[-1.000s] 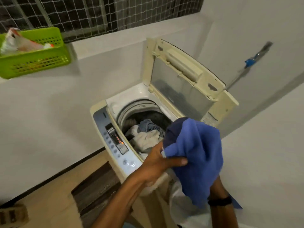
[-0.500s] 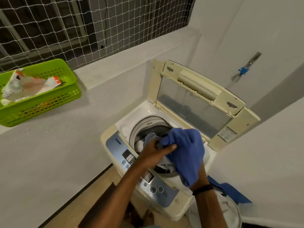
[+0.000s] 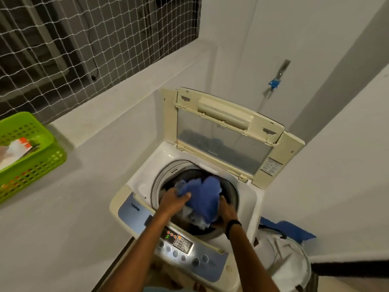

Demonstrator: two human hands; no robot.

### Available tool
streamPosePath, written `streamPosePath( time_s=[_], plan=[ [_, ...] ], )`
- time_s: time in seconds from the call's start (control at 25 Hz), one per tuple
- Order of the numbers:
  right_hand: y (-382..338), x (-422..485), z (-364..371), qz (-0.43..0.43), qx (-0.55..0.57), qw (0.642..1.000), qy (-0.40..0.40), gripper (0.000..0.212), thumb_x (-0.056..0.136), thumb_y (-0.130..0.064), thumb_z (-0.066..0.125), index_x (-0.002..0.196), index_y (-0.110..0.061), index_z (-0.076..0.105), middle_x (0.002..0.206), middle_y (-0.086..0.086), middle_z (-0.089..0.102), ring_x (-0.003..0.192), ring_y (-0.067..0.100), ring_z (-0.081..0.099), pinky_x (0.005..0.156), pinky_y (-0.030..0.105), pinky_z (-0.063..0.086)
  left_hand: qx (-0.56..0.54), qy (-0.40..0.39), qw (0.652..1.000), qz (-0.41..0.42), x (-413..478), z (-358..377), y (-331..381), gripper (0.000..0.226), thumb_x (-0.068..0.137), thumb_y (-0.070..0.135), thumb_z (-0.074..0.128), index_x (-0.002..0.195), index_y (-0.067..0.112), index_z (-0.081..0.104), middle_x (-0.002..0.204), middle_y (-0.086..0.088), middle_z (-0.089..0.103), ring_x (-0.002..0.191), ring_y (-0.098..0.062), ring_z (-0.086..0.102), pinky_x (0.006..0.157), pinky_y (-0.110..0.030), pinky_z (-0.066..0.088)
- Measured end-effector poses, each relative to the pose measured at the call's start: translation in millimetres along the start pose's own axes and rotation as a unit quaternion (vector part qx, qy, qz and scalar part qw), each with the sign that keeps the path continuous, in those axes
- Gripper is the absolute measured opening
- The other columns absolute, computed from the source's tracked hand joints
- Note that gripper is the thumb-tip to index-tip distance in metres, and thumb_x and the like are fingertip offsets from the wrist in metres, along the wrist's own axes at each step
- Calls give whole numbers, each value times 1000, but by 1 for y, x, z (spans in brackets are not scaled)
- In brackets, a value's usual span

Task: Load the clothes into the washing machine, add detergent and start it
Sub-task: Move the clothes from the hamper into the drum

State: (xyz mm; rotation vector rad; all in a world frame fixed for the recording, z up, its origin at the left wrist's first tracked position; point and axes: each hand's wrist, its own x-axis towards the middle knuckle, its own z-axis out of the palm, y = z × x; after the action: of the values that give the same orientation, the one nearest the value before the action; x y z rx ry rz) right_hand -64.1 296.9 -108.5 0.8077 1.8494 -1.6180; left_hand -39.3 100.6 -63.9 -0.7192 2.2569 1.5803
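A top-loading washing machine (image 3: 145, 182) stands in the corner with its cream lid (image 3: 229, 131) raised against the wall. A blue cloth (image 3: 204, 194) lies bunched in the drum opening over other clothes. My left hand (image 3: 175, 200) grips the cloth's left edge, thumb on top. My right hand (image 3: 226, 208) holds its right side from below, fingers partly hidden under the fabric; a black band circles that wrist. The control panel (image 3: 179, 242) at the front shows lit red and green digits.
A green plastic basket (image 3: 40, 157) with a white and orange packet sits on the ledge at left. A white laundry hamper (image 3: 290, 264) with blue fabric on its rim stands right of the machine. A netted window is above the ledge.
Both hands have lowered the blue cloth from above the machine down into the drum opening. The view has risen and tilted, showing more of the lid and hamper.
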Motion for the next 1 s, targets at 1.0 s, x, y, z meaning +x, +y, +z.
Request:
streamPosePath(
  time_s=[1.0],
  plan=[
    [-27, -34, 48, -136, 199, 936, 255, 18, 87, -19, 66, 71, -13, 73, 73, 12, 74, 67, 26, 67, 70, 41, 58, 3, -101, 988, 121, 78, -60, 17, 6, 89, 29, 67, 85, 34, 69, 89, 5, 75, 86, -18, 72, 82, -41, 60]
  ],
)
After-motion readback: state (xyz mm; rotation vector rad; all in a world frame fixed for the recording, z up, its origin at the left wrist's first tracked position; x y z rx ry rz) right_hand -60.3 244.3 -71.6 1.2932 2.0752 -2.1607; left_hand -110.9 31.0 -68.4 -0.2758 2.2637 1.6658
